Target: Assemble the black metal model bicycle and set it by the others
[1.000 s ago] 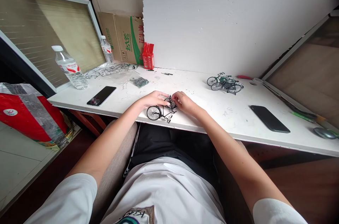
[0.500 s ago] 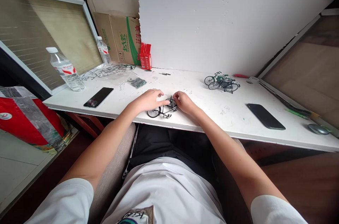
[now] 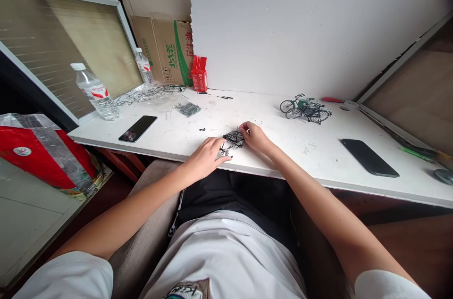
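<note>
A small black model bicycle (image 3: 231,141) lies near the front edge of the white table (image 3: 283,148). My left hand (image 3: 207,153) covers its rear part, fingers curled over it at the table's edge. My right hand (image 3: 254,136) pinches the front wheel end. A few tiny black parts (image 3: 202,128) lie just beyond my left hand.
Finished green and black model bicycles (image 3: 306,109) stand at the back right. A black phone (image 3: 370,163) lies to the right, another phone (image 3: 138,128) to the left. Two water bottles (image 3: 95,93), wire part frames (image 3: 152,93), a red carton (image 3: 199,74) and a cardboard box (image 3: 166,49) stand at the back left.
My left hand slid back toward the table's front edge, over the model's rear wheel. The model turned and now lies more end-on. The camera shifted slightly.
</note>
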